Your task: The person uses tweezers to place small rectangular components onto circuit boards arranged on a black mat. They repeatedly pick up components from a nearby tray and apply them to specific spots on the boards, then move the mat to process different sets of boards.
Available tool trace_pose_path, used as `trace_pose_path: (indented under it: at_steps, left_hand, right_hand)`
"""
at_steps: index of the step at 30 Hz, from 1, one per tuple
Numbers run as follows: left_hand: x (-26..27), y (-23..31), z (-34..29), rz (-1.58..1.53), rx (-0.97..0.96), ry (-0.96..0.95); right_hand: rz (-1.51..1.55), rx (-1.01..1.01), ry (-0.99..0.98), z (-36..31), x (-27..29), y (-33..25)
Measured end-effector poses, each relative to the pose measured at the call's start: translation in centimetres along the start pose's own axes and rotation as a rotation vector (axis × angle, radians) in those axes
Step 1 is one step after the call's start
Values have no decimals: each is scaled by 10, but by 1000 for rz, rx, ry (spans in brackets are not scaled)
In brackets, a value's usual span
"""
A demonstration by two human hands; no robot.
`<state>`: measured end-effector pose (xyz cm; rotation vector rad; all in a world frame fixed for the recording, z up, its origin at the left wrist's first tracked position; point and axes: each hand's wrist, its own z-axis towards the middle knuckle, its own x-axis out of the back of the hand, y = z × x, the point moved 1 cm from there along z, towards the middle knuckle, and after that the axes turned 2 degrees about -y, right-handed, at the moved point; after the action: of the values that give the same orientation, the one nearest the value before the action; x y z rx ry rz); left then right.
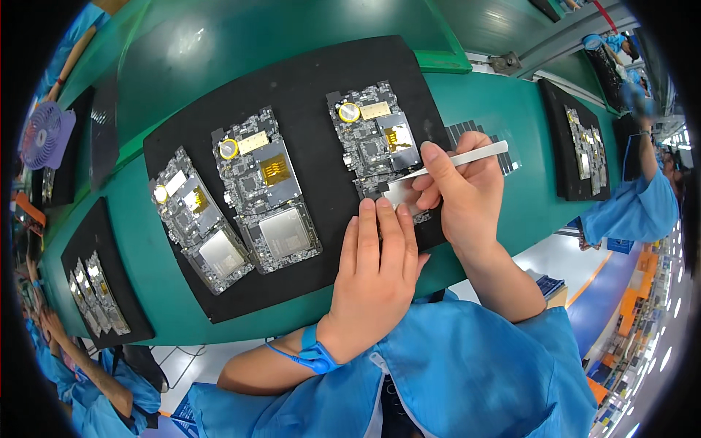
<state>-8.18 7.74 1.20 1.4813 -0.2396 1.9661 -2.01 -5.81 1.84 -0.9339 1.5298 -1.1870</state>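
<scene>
My right hand [471, 193] grips a pair of silver tweezers [483, 152], their tips angled left onto a circuit board [360, 142]. That board lies on a black foam mat [310, 84] and carries a round yellow-rimmed part, a gold-coloured patch and a silver metal plate. Fingers stretched out, my left hand [378, 252] rests on the board's near end and covers part of it. Whether anything sits between the tweezer tips is too small to tell. Farther left on the mat lie two similar boards, a middle one [243, 186] and a leftmost one [177, 208].
Under the mat runs a green work surface [540, 139]. Dark strips [498, 137] lie beside my right hand. More mats with boards lie at the far left [131, 310] and right [558, 164]. A purple fan [47, 135] stands upper left. Other people in blue work nearby.
</scene>
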Motion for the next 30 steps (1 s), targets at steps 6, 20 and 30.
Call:
trace_pose_path:
  at_steps: [6,20,30]
  left_hand:
    - [0,0,0,27,-8,-2]
    - [2,-1,2,-16,3,11]
    - [2,0,3,4,-6,-1]
  right_hand:
    - [-54,7,21,0,-2,-2]
    - [-43,-10,6,1,-1,-3]
    - [-90,5,-7,1,0,-1]
